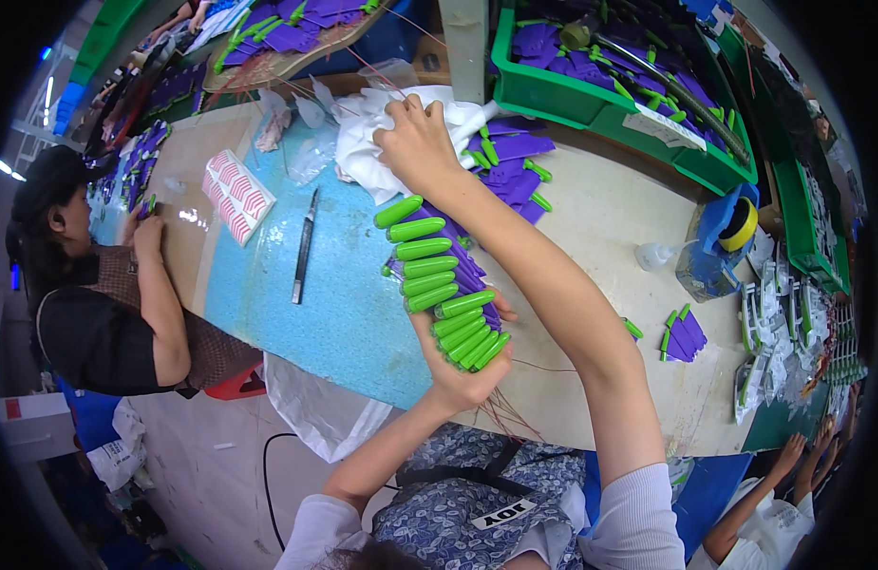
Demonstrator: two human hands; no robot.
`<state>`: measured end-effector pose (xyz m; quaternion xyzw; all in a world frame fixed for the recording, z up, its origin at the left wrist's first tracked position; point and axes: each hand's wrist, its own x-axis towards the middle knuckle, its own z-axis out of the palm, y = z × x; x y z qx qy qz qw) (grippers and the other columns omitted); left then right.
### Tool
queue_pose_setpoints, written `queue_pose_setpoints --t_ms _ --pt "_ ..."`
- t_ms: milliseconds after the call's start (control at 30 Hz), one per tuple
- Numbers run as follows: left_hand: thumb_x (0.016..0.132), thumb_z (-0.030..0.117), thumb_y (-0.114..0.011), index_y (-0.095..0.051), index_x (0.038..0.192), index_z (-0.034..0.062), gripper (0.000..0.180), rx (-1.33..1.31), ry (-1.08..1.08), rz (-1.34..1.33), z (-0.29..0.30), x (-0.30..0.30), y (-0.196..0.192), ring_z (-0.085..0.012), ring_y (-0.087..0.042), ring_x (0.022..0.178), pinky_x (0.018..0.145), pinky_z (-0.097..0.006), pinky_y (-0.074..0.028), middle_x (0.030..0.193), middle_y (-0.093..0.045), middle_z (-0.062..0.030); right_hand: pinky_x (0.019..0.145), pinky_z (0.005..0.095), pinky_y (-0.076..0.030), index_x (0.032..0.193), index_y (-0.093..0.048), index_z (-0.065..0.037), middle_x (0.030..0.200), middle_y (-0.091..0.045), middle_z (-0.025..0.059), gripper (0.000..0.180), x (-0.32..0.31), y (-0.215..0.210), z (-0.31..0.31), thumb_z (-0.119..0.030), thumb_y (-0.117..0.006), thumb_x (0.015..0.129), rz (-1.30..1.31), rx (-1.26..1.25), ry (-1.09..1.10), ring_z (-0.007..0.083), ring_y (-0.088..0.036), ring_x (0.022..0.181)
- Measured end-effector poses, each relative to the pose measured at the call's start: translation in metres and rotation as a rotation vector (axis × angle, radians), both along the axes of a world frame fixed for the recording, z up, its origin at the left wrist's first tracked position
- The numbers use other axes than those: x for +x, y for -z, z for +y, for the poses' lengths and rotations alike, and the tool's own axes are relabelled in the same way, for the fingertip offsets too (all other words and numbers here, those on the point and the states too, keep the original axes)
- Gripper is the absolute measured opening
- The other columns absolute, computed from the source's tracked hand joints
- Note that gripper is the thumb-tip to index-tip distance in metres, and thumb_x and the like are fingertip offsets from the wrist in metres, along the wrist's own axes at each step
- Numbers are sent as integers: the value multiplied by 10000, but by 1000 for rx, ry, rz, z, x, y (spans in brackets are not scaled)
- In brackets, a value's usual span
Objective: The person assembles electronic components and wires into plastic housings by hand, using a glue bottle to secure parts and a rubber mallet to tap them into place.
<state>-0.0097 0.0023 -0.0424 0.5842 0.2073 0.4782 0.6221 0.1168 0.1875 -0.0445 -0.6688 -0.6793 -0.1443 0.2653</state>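
Note:
My left hand [461,380] is wrapped round the lower end of a long fanned stack of flat purple pieces with green rounded ends [427,249]. The green ends line up in a curved row facing left. Beyond the stack, my right hand [418,138] rests with bent fingers on a crumpled white cloth [368,152], seemingly gripping it; its fingertips are partly hidden. Just right of the cloth lies a loose pile of similar purple and green pieces [515,147], partly covered by my right forearm.
A tweezer-like dark tool [306,247] and a red-striped sheet [237,198] lie on the blue mat [353,313]. Green crates [553,104] of purple pieces stand far right. A tape dispenser [714,247] and small bottle [653,256] sit right. Another person [106,313] works at left.

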Motion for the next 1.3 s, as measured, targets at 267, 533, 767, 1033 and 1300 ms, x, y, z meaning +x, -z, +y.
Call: queue_pose_setpoints --t_ms 267,533,767,1033,1300 --pt "668 -110 -627 -165 1310 73 812 -49 22 2 5 -18 4 -245 -587 931 818 -389 -526 1059 -527 -184 933 447 -381 955 -751 -146 1076 -627 81 199 2 -7 -7 -179 -704 764 381 -9 -80 306 -502 1086" --pt "680 -102 -614 -187 1298 57 768 -101 31 -48 4 -13 2 -236 -587 929 820 -388 -513 1066 -527 -182 846 348 -423 954 -689 -98 1022 -650 67 144 3 -7 -5 -174 -674 833 542 294 -240 199 -559 965" --pt "697 -123 -604 -183 1300 50 755 -44 -27 -76 26 -26 1 -235 -584 922 834 -375 -512 1076 -525 -193 584 218 -476 920 -622 10 747 -681 56 79 47 -79 -93 -59 -630 880 919 358 -66 78 -609 655" --pt "696 -114 -612 -131 1337 70 823 -139 -158 -105 -3 -24 9 -234 -576 924 832 -389 -516 1068 -523 -196 850 417 -449 1038 -679 -57 958 -568 166 345 12 -7 -50 -116 -748 704 456 -52 -17 342 -525 957" --pt "676 -109 -625 -171 1330 78 817 -147 -105 -122 -1 -25 15 -240 -582 925 831 -405 -530 1061 -529 -186 651 489 -461 808 -687 6 804 -633 211 279 20 -40 16 -268 -648 845 711 195 61 420 -599 757"
